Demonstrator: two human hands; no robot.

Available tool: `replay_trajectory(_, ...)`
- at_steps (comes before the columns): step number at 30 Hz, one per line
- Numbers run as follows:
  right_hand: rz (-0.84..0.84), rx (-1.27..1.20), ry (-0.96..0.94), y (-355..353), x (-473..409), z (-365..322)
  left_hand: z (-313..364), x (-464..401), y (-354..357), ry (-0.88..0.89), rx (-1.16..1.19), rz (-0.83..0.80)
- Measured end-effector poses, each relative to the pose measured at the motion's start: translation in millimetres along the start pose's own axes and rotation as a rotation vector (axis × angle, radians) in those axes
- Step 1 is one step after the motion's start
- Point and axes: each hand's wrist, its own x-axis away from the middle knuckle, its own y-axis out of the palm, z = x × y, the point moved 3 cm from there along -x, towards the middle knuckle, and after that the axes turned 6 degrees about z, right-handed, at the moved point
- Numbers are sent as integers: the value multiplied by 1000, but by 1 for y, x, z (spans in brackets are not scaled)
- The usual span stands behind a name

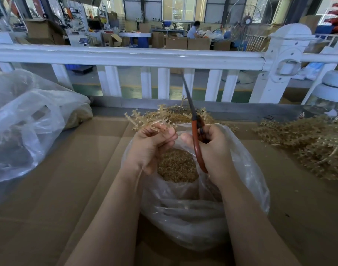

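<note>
Head view: the left hand (151,143) pinches a dry golden beaded sprig (154,117); the right hand (212,148) grips orange-handled scissors (196,129), both over a clear plastic bag (247,181) of golden bits

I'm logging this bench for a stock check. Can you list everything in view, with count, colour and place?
sprig: one, tan, above the open bag
scissors: one pair, orange handles, blades pointing up
open bag: one, clear plastic, centre
cut bits: a heap, tan, inside the open bag
sprig pile: one, tan, right
stuffed bags: count unclear, clear plastic, left
cardboard: brown, covering the work surface
railing: one, white, behind
left hand: pinches the sprig
right hand: grips the scissors
</note>
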Motion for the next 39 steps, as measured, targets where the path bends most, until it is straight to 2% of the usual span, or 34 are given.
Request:
replay_trajectory(6,-82,280,-58,1,6,2,4,-1,-1,121,21,84)
replay_trajectory(13,-113,552,-242,-6,8,2,7,-3,-4,232,-22,100)
replay_trajectory(17,-124,588,-288,-6,7,2,9,-5,-5,277,-47,80)
replay_trajectory(24,-124,608,-356,-6,9,3,9,-5,-6,257,-27,51)
replay_trajectory(39,-28,655,-454,-9,9,-1,12,-3,-6,223,-15,16)
